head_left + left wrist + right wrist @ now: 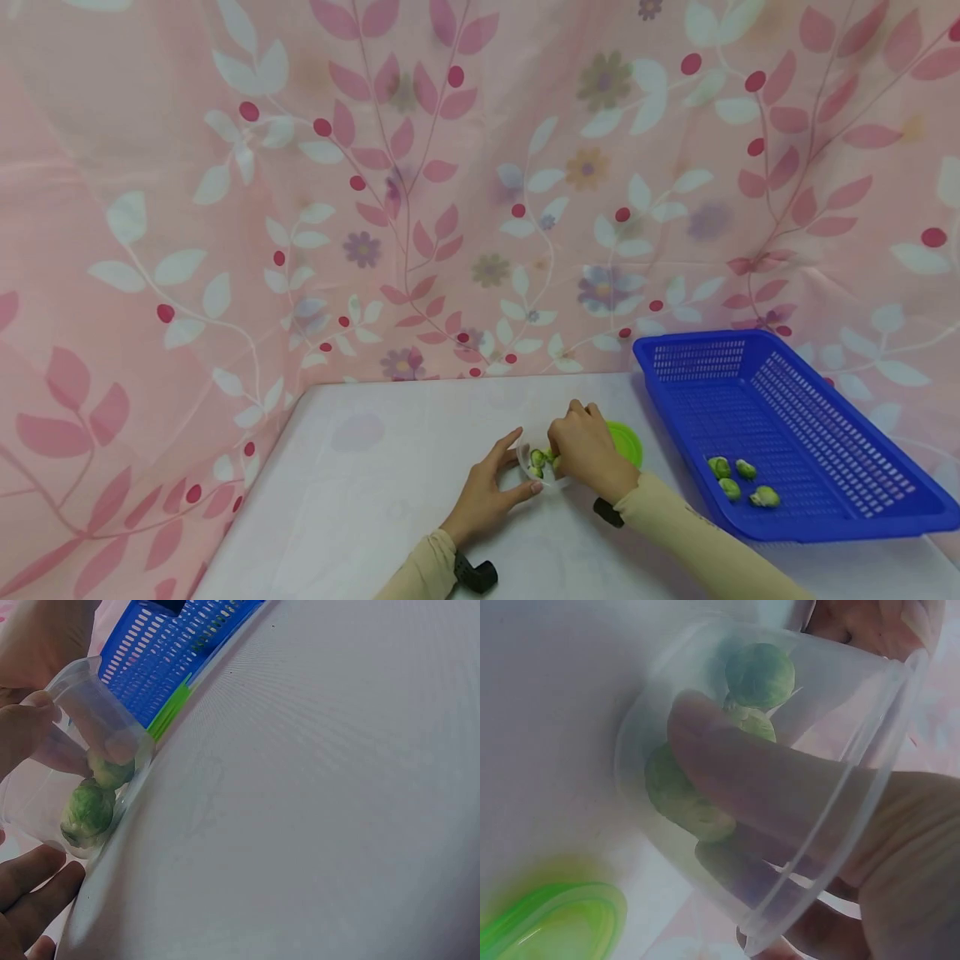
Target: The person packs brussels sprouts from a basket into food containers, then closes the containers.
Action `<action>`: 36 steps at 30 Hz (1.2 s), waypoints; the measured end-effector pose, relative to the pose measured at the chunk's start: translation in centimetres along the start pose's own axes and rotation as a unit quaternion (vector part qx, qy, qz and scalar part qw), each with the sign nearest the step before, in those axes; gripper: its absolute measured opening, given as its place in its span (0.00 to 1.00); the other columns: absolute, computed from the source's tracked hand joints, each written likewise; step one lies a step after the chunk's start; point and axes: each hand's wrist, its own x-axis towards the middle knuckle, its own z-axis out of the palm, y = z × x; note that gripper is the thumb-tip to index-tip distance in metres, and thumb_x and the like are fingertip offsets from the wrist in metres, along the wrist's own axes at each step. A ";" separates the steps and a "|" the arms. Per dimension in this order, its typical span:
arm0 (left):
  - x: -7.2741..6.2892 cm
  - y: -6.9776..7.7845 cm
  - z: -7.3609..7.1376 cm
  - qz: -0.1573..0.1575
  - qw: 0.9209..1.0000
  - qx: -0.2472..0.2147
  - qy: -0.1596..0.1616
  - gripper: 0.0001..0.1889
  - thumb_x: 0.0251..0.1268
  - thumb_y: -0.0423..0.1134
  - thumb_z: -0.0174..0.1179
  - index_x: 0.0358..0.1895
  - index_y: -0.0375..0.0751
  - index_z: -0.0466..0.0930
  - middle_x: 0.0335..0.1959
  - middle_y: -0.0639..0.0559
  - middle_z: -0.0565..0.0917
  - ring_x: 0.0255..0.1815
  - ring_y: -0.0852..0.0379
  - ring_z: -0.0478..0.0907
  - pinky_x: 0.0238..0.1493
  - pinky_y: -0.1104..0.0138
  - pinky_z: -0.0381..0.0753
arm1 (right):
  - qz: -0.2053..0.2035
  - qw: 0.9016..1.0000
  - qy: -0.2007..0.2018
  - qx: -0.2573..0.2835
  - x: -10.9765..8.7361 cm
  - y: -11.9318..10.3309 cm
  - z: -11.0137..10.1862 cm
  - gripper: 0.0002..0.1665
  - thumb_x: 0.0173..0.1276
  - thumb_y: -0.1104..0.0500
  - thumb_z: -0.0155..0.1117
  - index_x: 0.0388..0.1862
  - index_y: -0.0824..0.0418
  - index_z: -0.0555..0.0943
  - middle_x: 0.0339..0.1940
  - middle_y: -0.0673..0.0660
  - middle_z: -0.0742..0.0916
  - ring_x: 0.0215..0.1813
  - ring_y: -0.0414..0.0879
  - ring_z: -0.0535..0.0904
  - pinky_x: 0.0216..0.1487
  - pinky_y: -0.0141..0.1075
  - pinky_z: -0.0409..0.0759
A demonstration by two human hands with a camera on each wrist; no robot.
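- Clear plastic cup [537, 467] lies tipped on its side on the white desk [360, 492], just left of the green lid [628, 442]; its long axis runs roughly level with the desk; the wrist views show the mouth toward the right hand.
- Inside the cup: small green sprouts [759, 673]; at least 3 show in the right wrist view, 2 in the left wrist view.
- Right hand [583, 450]: fingers reach in through the mouth among the sprouts; the grip curls round the cup rim.
- Left hand [491, 487]: thumb and fingers spread, touching the cup's left side; grip relaxed, not closed round it.
- Blue basket [885, 508] sits right of the lid, long axis running away from the person; 4 sprouts [738, 482] lie in its near end.
- No readable writing on the cup, lid or basket.
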 end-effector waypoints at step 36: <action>0.0 -0.2 0.0 0.004 1.000 0.001 -0.005 0.46 0.67 0.54 0.74 0.84 0.64 0.58 0.69 0.48 0.84 0.72 0.54 0.80 0.77 0.55 0.72 | 0.026 0.997 -0.054 0.052 -0.6 0.3 -1.7 0.14 0.45 0.52 0.92 0.21 0.53 0.91 0.24 0.46 0.86 0.38 0.48 0.74 0.46 0.53 0.74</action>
